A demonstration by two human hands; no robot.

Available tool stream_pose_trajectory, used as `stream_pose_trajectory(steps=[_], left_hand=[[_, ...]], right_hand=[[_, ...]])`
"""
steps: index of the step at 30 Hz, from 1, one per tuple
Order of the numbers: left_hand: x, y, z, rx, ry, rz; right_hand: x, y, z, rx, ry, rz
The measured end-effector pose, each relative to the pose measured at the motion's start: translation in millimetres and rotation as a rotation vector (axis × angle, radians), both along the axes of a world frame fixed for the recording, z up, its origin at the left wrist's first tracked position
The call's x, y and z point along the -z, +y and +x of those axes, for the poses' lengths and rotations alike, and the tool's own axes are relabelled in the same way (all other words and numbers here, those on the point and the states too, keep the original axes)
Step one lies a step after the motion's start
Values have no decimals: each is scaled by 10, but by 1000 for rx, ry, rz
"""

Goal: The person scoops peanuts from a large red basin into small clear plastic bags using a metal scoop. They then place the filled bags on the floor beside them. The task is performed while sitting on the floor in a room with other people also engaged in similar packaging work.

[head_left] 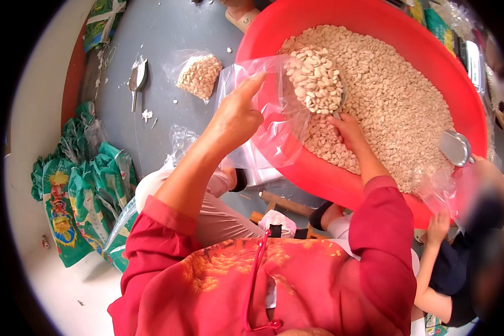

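My right hand (350, 133) grips the handle of a metal scoop (343, 96), which is heaped with pale flat seeds (313, 78). Thin, clear plastic bag (270, 126) hangs from my left hand (238, 119), whose fingers are curled with the index finger stretched out along the film. The scoop's front end lies at the bag's right side; the see-through film hides whether it is inside the mouth. Both hands are over the near left part of a big red tub (288, 165) holding a wide bed of the same seeds.
Left of the tub, a filled clear bag (200, 77) and another metal scoop (138, 78) lie on the grey floor. Green printed bags (67, 207) are bunched at the left. At the right, a co-worker's hand (438, 227) is beside a clear bag, near a scoop (456, 148).
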State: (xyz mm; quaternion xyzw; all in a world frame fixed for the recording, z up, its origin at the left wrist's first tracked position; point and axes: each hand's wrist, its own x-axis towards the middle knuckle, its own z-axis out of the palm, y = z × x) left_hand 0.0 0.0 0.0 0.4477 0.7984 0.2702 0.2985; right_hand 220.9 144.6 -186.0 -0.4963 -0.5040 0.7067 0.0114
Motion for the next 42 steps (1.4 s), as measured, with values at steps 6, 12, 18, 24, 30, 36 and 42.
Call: stream_pose_trajectory(steps=[6,12,18,24,30,36,42], left_hand=[[103,141,91,84,38,87],[150,301,363,140,-88,129],[145,307,728,329,-317,184],[-33,200,813,343,-522,199],[9,234,388,-53,-953,235],[131,37,117,-199,-1071,319],[-392,-83,34,-149,-1137,422]], right_hand=[[-1207,155,741,-73,-113,198],[-2081,-186,1160,-207,-290,199],[-2158,-498,856,-404,-282,113],[-2384,-605,136,-652,-390,375],[-2784,-714,-29,-1034,-668,1281],[-2726,-333,792,-680,-533,1122],[-1255,-17,1895,-512,-731,696]])
